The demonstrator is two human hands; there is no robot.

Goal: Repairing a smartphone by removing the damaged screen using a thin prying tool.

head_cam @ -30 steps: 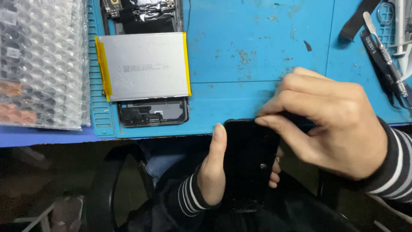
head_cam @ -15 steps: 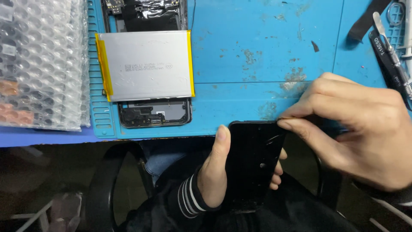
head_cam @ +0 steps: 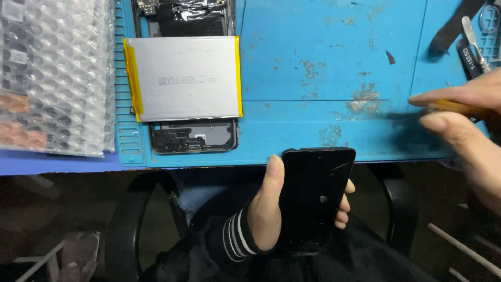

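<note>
Nearest to us, below the edge of the blue work mat (head_cam: pixel 334 47), our left hand (head_cam: pixel 269 209) is wrapped around a black phone (head_cam: pixel 315 196): the thumb lies up its left edge and the fingertips (head_cam: pixel 345 203) curl round the right edge, so the hand is closed on it in a firm grasp. The phone's long axis runs away from us, tilted a little to the right, with its top end just touching or overlapping the mat's near rim and its dark face turned up; a faint scratch or crack shows on the glass.

To the right of that hand and further off, our right hand (head_cam: pixel 459 112) hovers over the mat, thumb and forefinger pinched on a thin yellowish tool (head_cam: pixel 459 106); it is blurred, and we cannot tell what kind it is.

Beyond and to the left of the left hand lies an opened phone frame (head_cam: pixel 192 137) with a silver battery (head_cam: pixel 185 77), edged in yellow tape, resting on it. Further left sit sheets of bubble wrap (head_cam: pixel 52 73).
</note>
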